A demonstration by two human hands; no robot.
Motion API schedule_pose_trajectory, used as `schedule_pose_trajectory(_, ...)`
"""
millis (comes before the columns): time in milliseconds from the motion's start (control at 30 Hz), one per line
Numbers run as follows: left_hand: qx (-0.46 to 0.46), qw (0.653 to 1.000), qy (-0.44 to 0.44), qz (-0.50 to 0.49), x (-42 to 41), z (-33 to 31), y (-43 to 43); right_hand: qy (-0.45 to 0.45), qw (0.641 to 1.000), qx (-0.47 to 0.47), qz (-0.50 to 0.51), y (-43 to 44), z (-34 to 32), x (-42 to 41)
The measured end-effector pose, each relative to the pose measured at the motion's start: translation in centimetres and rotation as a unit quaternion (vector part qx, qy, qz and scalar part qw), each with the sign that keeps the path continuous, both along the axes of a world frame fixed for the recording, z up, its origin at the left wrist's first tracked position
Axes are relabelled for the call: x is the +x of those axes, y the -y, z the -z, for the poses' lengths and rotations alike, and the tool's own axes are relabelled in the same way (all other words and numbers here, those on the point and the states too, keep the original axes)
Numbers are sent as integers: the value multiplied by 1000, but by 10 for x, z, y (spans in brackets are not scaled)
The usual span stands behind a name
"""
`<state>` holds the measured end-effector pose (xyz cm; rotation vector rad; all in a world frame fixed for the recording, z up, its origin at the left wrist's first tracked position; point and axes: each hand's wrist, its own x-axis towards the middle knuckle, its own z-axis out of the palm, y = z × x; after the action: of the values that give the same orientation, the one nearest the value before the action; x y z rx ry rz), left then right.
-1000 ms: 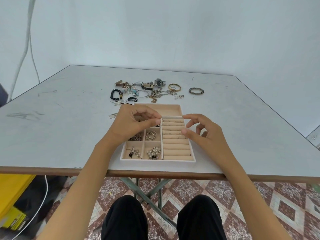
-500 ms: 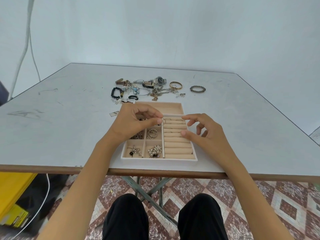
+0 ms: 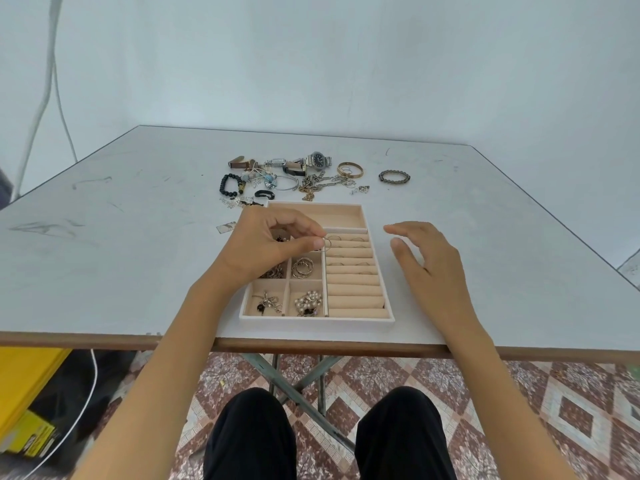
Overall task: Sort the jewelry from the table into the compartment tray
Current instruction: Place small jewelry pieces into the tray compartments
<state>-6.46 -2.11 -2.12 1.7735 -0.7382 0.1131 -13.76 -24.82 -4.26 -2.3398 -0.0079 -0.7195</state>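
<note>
At the far left, pale cables hang down the wall behind the grey worktop. On the worktop's far side, at about twelve o'clock from the tray, the loose jewelry lies in a scattered row: a black bead bracelet at its left end, then a tangle of small silver pieces and a pale blue charm, watches with their straps laid sideways, a gold chain, a gold bangle, and, set a little apart at the right end, a dark beaded bracelet. The beige compartment tray sits near the worktop's front edge. Its square pockets at the left hold a small silver brooch-like piece, a pearl cluster and a bunch of hoops; the ring rolls fill its right side, with several thin rings already tucked in the upper slots, and a long pocket lies across the far end. The left hand hovers over the tray's upper left pockets, thumb and forefinger pinched narrow on a thin ring, which sits just at the left edge of the ring rolls near the top. The right hand hangs at three o'clock of the tray, beside its right wall, fingers loosely spread and curled, holding nothing.
</note>
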Motion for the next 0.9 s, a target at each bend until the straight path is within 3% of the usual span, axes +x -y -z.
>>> schedule_pose_trajectory(133,10,1000,1,8,-1,0,2,-205,964,-166,27,-4,3,4)
schedule_pose_trajectory(200,16,1000,4,10,-2,-1,3,-257,941,-218,21,-6,4,6)
schedule_pose_trajectory(733,75,995,16,57,-1,-4,7,-260,940,-220,26,-8,1,5)
schedule_pose_trajectory(900,163,980,101,56,2,-10,11,-255,944,-209,25,-7,1,5)
